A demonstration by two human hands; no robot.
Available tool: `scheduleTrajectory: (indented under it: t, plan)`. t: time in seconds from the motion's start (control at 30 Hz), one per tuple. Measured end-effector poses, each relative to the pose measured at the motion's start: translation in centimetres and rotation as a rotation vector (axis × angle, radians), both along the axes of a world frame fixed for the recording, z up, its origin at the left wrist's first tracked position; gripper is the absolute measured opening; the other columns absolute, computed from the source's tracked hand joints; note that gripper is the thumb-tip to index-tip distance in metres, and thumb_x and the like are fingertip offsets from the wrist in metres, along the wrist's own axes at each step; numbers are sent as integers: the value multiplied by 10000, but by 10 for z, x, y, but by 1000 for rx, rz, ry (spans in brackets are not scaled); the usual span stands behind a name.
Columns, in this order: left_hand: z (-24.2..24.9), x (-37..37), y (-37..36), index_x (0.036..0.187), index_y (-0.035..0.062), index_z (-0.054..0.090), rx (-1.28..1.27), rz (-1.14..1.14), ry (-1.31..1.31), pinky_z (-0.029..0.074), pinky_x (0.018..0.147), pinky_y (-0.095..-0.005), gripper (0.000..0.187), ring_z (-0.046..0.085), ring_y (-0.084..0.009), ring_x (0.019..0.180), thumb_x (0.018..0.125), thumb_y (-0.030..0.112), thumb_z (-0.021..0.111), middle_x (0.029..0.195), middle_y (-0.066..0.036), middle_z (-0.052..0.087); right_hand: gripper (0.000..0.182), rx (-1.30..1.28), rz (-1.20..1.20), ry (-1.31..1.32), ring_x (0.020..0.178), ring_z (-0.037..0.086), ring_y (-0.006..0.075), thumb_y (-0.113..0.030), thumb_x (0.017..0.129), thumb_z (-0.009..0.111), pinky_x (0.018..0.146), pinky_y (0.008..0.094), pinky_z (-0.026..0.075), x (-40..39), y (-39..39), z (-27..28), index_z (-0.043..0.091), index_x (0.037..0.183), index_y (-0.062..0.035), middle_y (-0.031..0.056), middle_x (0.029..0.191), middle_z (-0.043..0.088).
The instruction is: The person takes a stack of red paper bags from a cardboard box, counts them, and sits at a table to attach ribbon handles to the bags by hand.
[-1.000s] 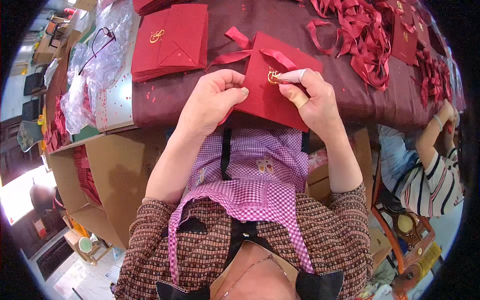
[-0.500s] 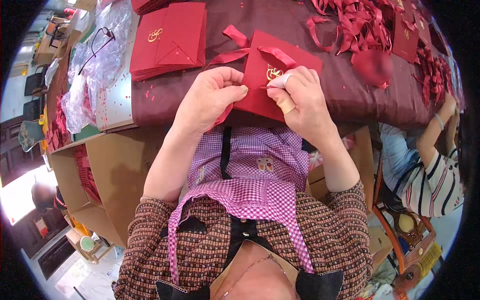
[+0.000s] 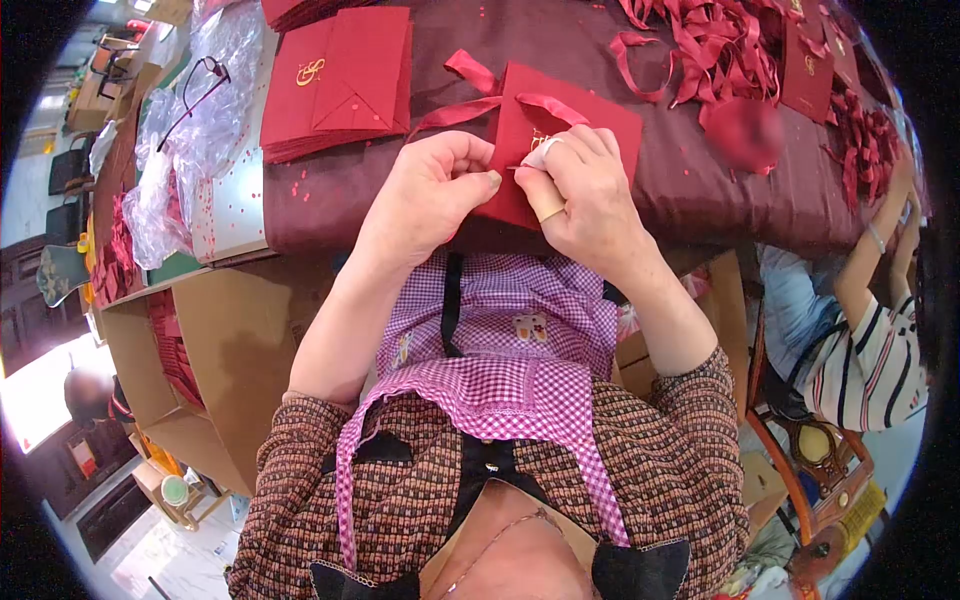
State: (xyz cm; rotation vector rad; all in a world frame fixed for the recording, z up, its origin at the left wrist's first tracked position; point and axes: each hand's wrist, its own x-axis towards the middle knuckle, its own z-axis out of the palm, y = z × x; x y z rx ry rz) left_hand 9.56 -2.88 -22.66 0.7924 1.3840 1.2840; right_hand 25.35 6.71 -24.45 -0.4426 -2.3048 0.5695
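A red paper bag (image 3: 600, 115) with gold print lies tilted on the dark red cloth, and a red ribbon (image 3: 470, 72) loops out above it. At its left edge is my left hand (image 3: 425, 195), thumb and fingers pressed together; what they pinch is hidden. My right hand (image 3: 590, 190), with wrappings on thumb and index finger, is closed over the bag's front. Its fingertips pinch a thin red end, seemingly ribbon or cord. The two hands are close but apart.
Stacked red bags (image 3: 370, 70) lie at upper left beside clear plastic (image 3: 215, 120) and glasses. A ribbon heap (image 3: 715, 50) is at upper right. Another person's arm (image 3: 865, 260) reaches the table at right. An open cardboard box (image 3: 230, 370) stands below left.
My right hand has moved slightly left, closer to my left hand, and covers more of the gold print. The bag's lower left edge has shifted slightly.
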Motion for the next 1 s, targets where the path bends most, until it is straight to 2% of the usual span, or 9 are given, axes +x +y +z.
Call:
scheduleTrajectory:
  t: [0.13,0.23,0.33,0.43,0.5,0.6,0.7,0.8,1.0]
  plan:
    - [-3,3,0,967,-60,606,21,18,100,434,622,-195,160,520,-38,705,815,-9,613,785,2,600,119,17,-13,-21,761,556,282,-109,757,653,739,391,396,-3,-2,3,553,756,-45,89,748,588]
    - [-1,7,0,951,-72,609,21,52,226,441,619,-205,149,521,-41,703,819,-1,612,768,-3,604,116,141,-38,-40,758,553,272,-101,744,649,736,386,394,-6,-5,5,546,754,-50,90,742,582]
    - [0,9,0,983,-32,619,-11,54,297,425,636,-176,154,534,-33,731,830,-19,605,819,8,605,93,289,-73,-81,729,540,269,-59,746,648,704,380,384,-6,-8,7,556,758,-45,90,731,569]
    - [-1,9,0,980,-34,613,20,57,342,421,613,-177,150,527,-30,710,831,-18,608,808,8,603,98,237,-78,-50,738,547,270,-58,747,656,704,379,385,-6,-6,4,562,770,-44,87,745,576]
    - [1,8,-1,972,-33,606,29,40,366,419,605,-177,144,523,-28,703,829,-18,612,803,12,600,104,19,-50,-3,769,558,278,-106,764,646,734,385,395,-5,0,-4,556,761,-55,93,750,582]
    - [0,2,0,948,-68,603,-3,-6,381,465,630,-240,150,543,-69,705,828,23,608,751,-31,619,98,-12,-32,-3,772,565,282,-105,781,646,737,387,400,-3,3,-4,564,763,-54,91,752,591]
    - [-2,-4,2,953,-67,598,-32,-21,491,467,635,-245,154,545,-75,705,838,37,605,756,-38,623,106,-62,-19,13,768,573,285,-103,778,655,734,385,407,-1,5,-2,566,763,-49,93,753,599]
    - [-2,-12,6,954,-64,593,2,-20,382,469,635,-247,153,562,-76,724,844,42,606,791,-50,640,109,-126,-13,8,765,576,288,-103,784,659,724,384,412,7,6,-1,570,773,-42,98,752,600]
    - [15,-24,11,1100,-76,604,-12,-67,76,482,785,-217,251,596,-79,827,866,12,575,927,-51,663,101,-281,51,-31,741,577,283,-99,800,657,696,377,403,20,-1,9,579,789,-37,97,750,597]
